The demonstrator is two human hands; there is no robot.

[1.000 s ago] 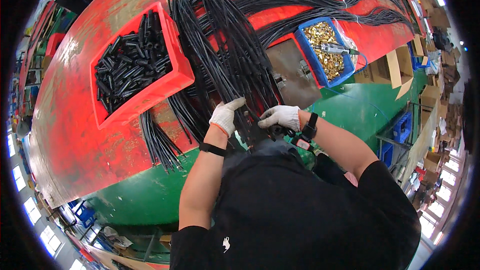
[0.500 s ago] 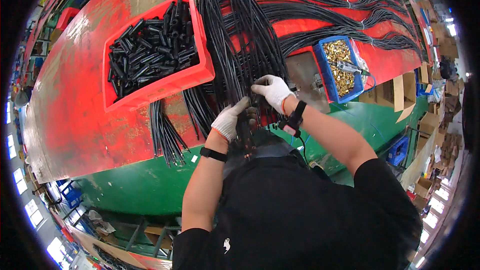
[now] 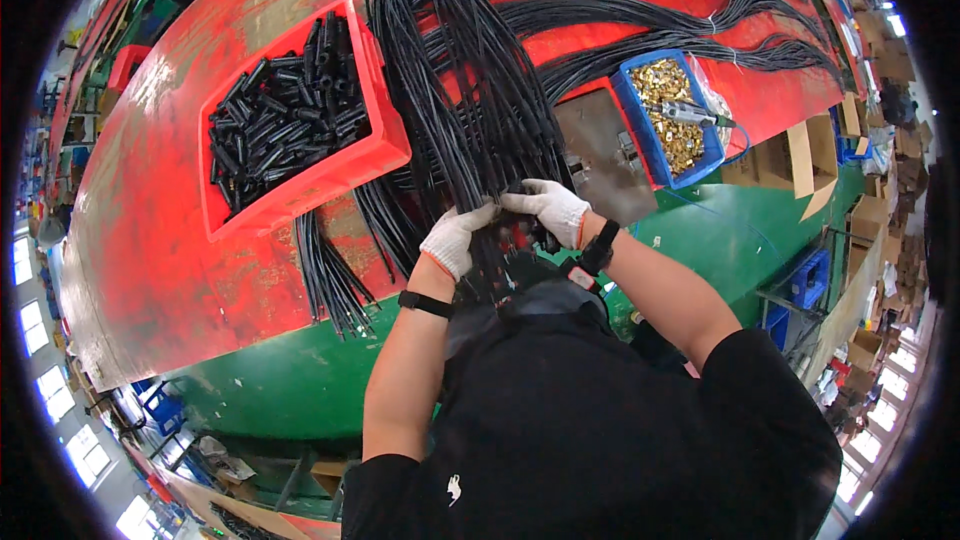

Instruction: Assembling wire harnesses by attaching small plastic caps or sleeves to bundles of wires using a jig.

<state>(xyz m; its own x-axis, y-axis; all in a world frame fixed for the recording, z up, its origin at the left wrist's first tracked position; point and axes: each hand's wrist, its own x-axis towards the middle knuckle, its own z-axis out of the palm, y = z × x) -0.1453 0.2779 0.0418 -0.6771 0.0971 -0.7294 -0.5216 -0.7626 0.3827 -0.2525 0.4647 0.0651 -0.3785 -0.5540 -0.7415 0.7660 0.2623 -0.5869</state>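
Observation:
A thick bundle of black cables (image 3: 470,70) runs toward me over the table's front edge. Its lower ends hang close to my body. My left hand (image 3: 452,240), in a white knit glove, closes on cables at the left of these ends. From the right, my right hand (image 3: 550,211), gloved alike, has its thumb and fingers pinched on cables too. The two hands' fingertips nearly meet. Exactly how many cables each one grips is hidden among the dark strands.
Left of the bundle stands a red bin (image 3: 392,155) of black ribbed sleeves. A blue box (image 3: 688,178) of brass fittings, with a silver hand tool (image 3: 692,114) on top, is at right beside a metal plate (image 3: 607,165). More cable bunches (image 3: 335,275) lie on the red table (image 3: 150,270).
My right hand has come down and closer to my left hand at the cable ends. The view has shifted slightly, so the table items sit a little further left.

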